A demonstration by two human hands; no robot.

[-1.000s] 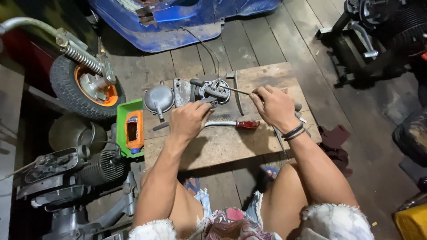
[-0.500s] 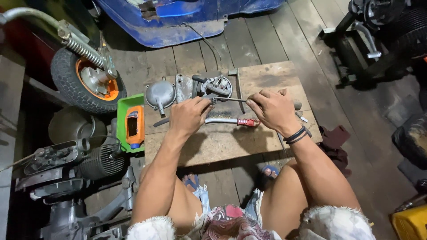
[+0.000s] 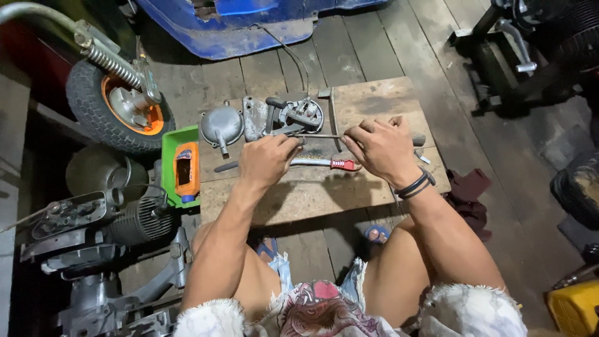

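My left hand (image 3: 267, 159) rests on a wooden board (image 3: 374, 100) and grips the near end of a thin metal rod (image 3: 318, 136). My right hand (image 3: 380, 146) pinches the other end of the same rod. The rod lies level just in front of a grey metal engine part (image 3: 299, 113) with a round opening. Under my hands lies a tool with a red handle (image 3: 344, 165). A round grey metal cover (image 3: 221, 125) sits at the board's left end.
A green tray (image 3: 171, 146) holding an orange bottle (image 3: 186, 171) stands left of the board. A small wheel with an orange hub (image 3: 118, 106) and a spring is at the far left. An engine block (image 3: 131, 221) sits near my left knee. A blue body panel (image 3: 249, 25) lies beyond.
Both hands have drawn slightly closer to me and toward each other along the rod. The view has shifted a little; the parts on the board have stayed put.
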